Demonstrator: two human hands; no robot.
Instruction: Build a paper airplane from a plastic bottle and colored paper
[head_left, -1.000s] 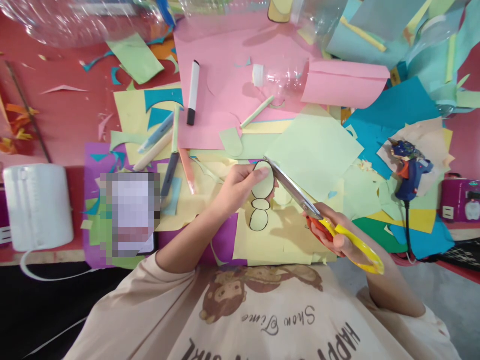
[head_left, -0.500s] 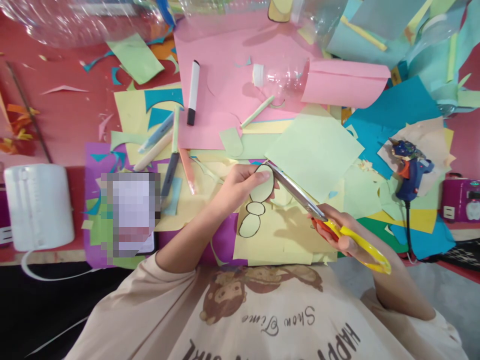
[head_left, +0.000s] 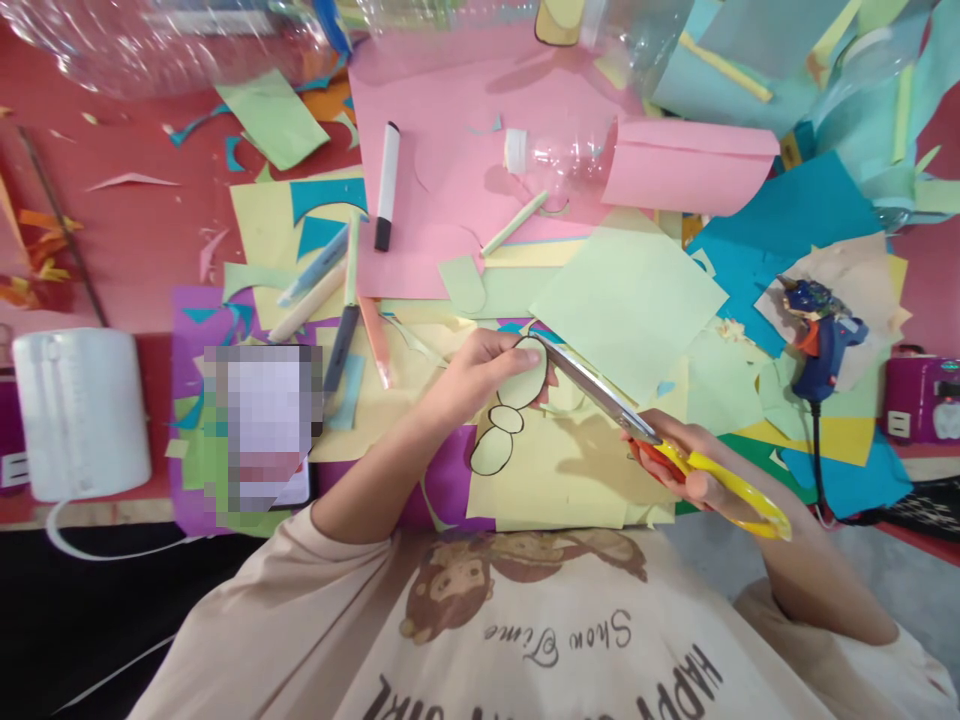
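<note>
My left hand [head_left: 487,368] pinches the top oval of a pale green paper cutout [head_left: 492,452], which has three rounded parts outlined in black. The thumb presses on its face and the fingertips show behind its right edge. In my right hand [head_left: 679,450] are scissors [head_left: 596,388] with yellow and red handles. Their long metal blades point up and left, and the tips meet the top edge of the cutout. The blades look nearly closed. Beneath both hands lies a pale yellow sheet [head_left: 570,490].
A light green sheet [head_left: 637,300] lies just beyond the scissors. A glue gun [head_left: 821,340] rests at the right, a phone [head_left: 270,430] at the left. Farther back are a white marker [head_left: 387,185] and a plastic bottle [head_left: 562,155] partly wrapped in pink paper. Paper scraps and several pens lie about.
The cutout has tilted, its lower end swinging slightly left. The scissors and my right hand have shifted a little to the right; my left hand keeps its hold.
</note>
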